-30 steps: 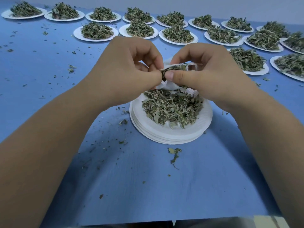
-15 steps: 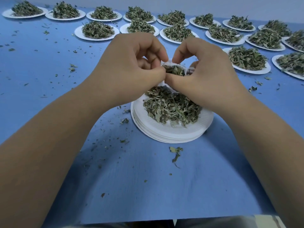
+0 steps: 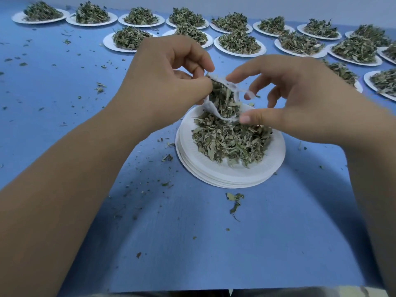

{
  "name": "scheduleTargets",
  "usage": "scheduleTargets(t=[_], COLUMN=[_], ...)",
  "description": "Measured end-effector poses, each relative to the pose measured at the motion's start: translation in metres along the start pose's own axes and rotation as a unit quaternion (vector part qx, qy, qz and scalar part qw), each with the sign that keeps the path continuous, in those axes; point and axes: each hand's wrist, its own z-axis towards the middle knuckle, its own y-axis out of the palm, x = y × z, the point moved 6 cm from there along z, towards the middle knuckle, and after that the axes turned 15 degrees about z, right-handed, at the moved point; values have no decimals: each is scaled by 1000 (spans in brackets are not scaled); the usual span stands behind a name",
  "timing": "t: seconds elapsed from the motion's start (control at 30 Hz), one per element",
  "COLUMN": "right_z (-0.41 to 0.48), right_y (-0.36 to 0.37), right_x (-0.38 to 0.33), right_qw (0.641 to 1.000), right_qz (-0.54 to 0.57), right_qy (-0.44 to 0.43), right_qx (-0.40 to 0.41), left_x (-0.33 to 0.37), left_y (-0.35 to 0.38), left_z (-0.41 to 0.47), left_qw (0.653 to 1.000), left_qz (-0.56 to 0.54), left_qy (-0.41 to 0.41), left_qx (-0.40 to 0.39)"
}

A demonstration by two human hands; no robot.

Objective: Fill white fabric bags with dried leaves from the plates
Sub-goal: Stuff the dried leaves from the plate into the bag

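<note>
Fingertips of our left hand [image 3: 168,82] pinch the rim of the white fabric bag [image 3: 211,109]. Thumb and curled forefinger are clenched on its upper left edge and hold it just above the far side of the stack of paper plates [image 3: 231,179]. The bag is a thin, gauzy pouch, limp and creased, gaping at the mouth and packed with crumpled leaves that show through the weave. Our right hand [image 3: 300,99] hovers above the stack's far right edge, fingers splayed and loose, grasping nothing. Its forefinger tip touches the bag's rim and its thumb tip lies against the lower corner. A thin strip of the same white fabric trails from the mouth toward that hand; we cannot tell whether it is a drawstring.

The stack is several round white plates with ribbed rims, nested slightly askew. On the top one lies a low, ragged heap of dried leaves [image 3: 231,142], grey-green, curled and brittle-looking. Under the stack spreads the smooth, matte blue table [image 3: 214,254], dusted with leaf crumbs [image 3: 167,157] that lie thickest to the left of the stack. Just in front of the stack lies one loose sprig [image 3: 234,200]. Well beyond the stack, two rows of single plates [image 3: 240,54] run across the table, each bearing its own mound of leaves.
</note>
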Motion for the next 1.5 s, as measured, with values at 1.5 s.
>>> scheduleTargets(t=[1.5], right_z=[33], right_y=[26], right_x=[-2], right_qw=[983], right_qz=[83], right_qy=[13], right_qx=[162], left_x=[24], left_y=[12], left_z=[-10], left_qw=[983], left_qz=[-62], left_qy=[139], left_qx=[-106])
